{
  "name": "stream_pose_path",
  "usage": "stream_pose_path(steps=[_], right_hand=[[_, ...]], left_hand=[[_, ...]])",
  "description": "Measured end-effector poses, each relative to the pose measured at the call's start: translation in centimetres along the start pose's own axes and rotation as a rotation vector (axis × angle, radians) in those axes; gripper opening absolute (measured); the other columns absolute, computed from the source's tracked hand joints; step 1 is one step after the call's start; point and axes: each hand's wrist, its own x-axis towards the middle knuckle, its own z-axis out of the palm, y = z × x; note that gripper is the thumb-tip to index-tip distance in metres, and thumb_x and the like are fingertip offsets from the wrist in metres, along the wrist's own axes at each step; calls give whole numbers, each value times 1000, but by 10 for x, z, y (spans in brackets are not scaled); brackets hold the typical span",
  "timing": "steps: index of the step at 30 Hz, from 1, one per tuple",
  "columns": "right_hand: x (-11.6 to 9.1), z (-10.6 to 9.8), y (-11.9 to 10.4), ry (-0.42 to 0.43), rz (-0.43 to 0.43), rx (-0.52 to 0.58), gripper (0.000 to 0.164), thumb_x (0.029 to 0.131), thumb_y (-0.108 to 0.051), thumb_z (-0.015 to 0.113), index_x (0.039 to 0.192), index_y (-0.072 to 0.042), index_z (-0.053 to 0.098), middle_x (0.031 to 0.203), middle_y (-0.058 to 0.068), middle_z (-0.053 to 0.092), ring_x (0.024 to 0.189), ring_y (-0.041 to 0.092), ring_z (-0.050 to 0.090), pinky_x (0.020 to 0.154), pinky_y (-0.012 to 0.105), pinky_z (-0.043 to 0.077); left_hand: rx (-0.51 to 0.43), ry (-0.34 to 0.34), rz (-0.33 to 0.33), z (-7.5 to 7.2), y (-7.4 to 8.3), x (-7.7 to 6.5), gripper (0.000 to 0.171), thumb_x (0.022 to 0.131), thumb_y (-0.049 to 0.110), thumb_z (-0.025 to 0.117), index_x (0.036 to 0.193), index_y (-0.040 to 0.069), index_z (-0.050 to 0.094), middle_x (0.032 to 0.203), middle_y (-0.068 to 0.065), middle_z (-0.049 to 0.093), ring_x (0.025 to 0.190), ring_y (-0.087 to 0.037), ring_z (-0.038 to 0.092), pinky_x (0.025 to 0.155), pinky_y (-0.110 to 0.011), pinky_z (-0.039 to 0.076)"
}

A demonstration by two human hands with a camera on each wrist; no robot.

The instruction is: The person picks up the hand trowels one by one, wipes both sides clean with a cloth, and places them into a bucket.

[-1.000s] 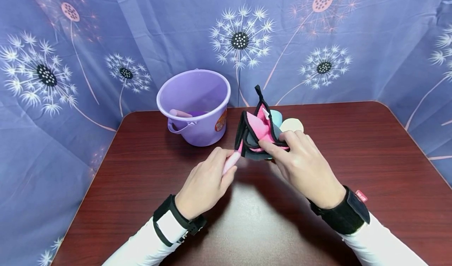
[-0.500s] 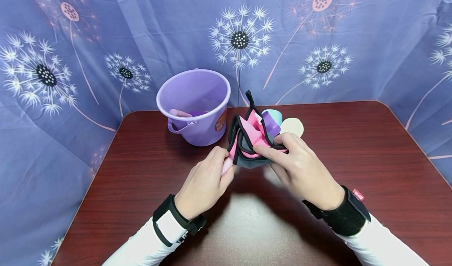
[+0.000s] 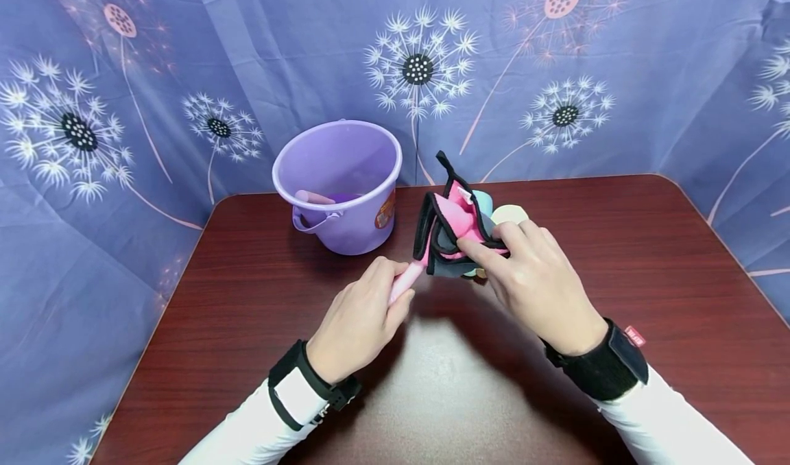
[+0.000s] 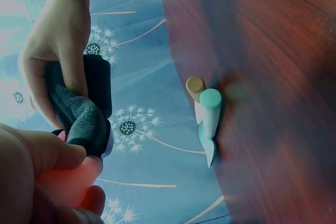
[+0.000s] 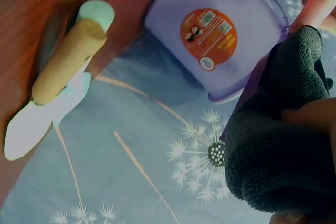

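Note:
My left hand (image 3: 358,314) grips the pink handle (image 3: 404,283) of a small shovel, held over the table. My right hand (image 3: 537,287) pinches a folded cloth (image 3: 453,215), pink on one side, grey on the other, with black edging and a hanging loop, around the shovel's blade. Only a purple edge of that blade (image 5: 251,88) shows beside the cloth in the right wrist view; the rest is covered. Behind the cloth lie two more shovels: one with a wooden handle (image 5: 68,61) and cream blade (image 3: 509,213), the other with a teal handle (image 4: 210,108).
A purple bucket (image 3: 364,228) with an orange label stands at the back, left of the cloth. Inside it, a pink handle (image 3: 313,197) leans near the rim. Dandelion-print fabric (image 3: 296,53) hangs behind the dark red table (image 3: 234,300).
My right hand slid the cloth toward the left hand, baring the purple blade end half a second ago. The cloth has since moved back outward, covering that end and showing more pink handle.

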Motion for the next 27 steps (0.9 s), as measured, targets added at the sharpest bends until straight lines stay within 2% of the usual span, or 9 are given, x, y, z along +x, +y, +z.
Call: stream_pose_path(steps=[5, 10, 17, 21, 27], right_hand=[[0, -2, 6, -2, 26, -58, 44, 87, -6, 57, 128, -13, 72, 99, 19, 54, 69, 35, 42, 57, 44, 34], [-1, -5, 10, 8, 52, -96, 41, 89, -6, 54, 126, -11, 73, 99, 22, 55, 69, 37, 44, 56, 44, 34], [-1, -8, 15, 53, 82, -112, 40, 93, 6, 54, 125, -9, 73, 92, 23, 53, 68, 41, 44, 54, 46, 31], [-1, -10, 17, 55, 95, -122, 43, 91, 9, 55, 125, -9, 73, 92, 23, 53, 68, 41, 44, 53, 46, 30], [-3, -14, 20, 50, 126, -167, 51, 92, 11, 48, 130, -11, 72, 91, 23, 51, 68, 41, 41, 54, 47, 29]], left_hand=[[7, 5, 9, 1, 0, -1, 24, 101, 15, 71, 122, 8, 63, 98, 1, 58, 69, -14, 58, 59, -33, 51], [8, 5, 8, 2, 1, -1, 24, 101, 16, 71, 123, 8, 63, 98, 2, 57, 68, -13, 56, 58, -32, 50], [8, 0, 14, 2, 1, -1, 23, 102, 16, 70, 122, 8, 63, 97, 1, 57, 68, -13, 56, 57, -31, 50], [10, 1, 18, 1, 2, -1, 23, 102, 16, 70, 122, 8, 63, 97, 1, 57, 68, -13, 57, 57, -32, 50], [7, 4, 25, 1, 3, -1, 23, 101, 16, 70, 122, 8, 63, 97, 1, 58, 69, -13, 57, 57, -32, 50]])
